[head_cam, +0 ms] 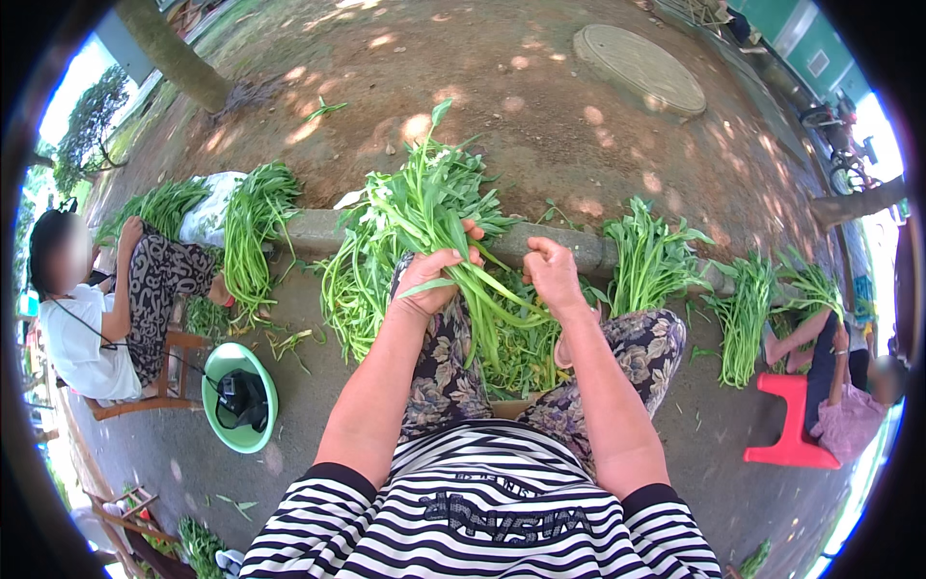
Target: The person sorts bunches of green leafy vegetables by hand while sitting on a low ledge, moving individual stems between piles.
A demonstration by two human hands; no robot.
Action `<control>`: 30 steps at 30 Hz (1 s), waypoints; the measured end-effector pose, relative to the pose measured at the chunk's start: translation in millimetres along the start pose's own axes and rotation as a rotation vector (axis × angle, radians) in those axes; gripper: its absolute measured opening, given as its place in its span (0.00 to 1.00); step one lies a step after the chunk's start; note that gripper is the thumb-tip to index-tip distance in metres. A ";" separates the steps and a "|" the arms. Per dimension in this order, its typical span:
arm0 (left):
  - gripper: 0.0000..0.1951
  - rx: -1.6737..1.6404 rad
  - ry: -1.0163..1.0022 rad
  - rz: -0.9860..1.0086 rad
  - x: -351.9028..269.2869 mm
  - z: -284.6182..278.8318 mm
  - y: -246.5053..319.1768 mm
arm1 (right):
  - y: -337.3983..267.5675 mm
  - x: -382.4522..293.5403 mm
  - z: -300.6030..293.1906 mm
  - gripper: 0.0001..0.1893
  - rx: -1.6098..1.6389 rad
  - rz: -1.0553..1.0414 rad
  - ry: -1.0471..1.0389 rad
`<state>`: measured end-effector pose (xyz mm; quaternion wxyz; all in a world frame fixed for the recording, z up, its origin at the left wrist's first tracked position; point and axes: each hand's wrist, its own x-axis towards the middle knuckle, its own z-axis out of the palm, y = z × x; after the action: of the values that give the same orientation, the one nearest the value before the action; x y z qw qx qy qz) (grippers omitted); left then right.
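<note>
My left hand (428, 279) is closed around a bunch of long-stemmed leafy greens, probably water spinach (474, 279), its leaves away from me and its stems angled toward my lap. To the right, my right hand (553, 279) is curled with its fingers folded in, close to the stems. I see nothing held in it, though its palm side is hidden. Beyond the bunch, a large heap of the same greens (354, 282) spills over a low concrete kerb (311, 230). Loose leaves and trimmings (524, 340) lie between my knees.
More greens (253, 239) lie left on the kerb, with other bundles (647, 253) at right. A seated person (94, 326) is left, near a green basin (271, 394) holding a black bag. Another person (854, 420) sits right by a red plastic stool (785, 427). Bare soil (506, 94) stretches beyond.
</note>
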<state>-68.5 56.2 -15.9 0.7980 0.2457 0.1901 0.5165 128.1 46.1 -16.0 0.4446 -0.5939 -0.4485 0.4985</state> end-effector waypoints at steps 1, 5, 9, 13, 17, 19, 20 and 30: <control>0.25 -0.012 -0.009 0.002 -0.2 -0.8 0.1 | 2.0 -0.2 -0.8 0.22 0.064 0.046 0.046; 0.25 -0.037 -0.041 0.003 0.6 -1.9 0.8 | 20.8 5.5 -19.2 0.22 -0.235 -0.059 0.006; 0.26 -0.039 -0.040 0.002 0.1 -3.2 0.5 | -0.8 0.2 -17.4 0.21 -0.411 -0.226 -0.121; 0.26 -0.025 -0.033 0.001 -0.3 -3.2 1.0 | -24.7 -4.6 2.6 0.20 -0.228 -0.217 -0.272; 0.26 -0.024 -0.033 0.003 -0.8 -5.0 1.5 | -23.6 -2.6 10.1 0.20 -0.185 -0.155 -0.423; 0.26 -0.024 -0.029 0.002 -1.5 -5.2 1.0 | -23.9 -4.1 10.5 0.19 -0.191 -0.163 -0.462; 0.26 -0.021 -0.026 0.002 -2.0 -4.4 1.5 | -25.4 -5.6 11.0 0.18 -0.167 -0.134 -0.468; 0.25 0.007 -0.064 -0.035 -1.0 -5.4 -1.1 | -19.6 -1.1 18.6 0.15 -0.023 -0.092 -0.244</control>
<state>-71.1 55.9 -20.8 0.8118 0.2613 0.1704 0.4936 107.7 50.4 1.2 0.4024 -0.5128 -0.5317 0.5408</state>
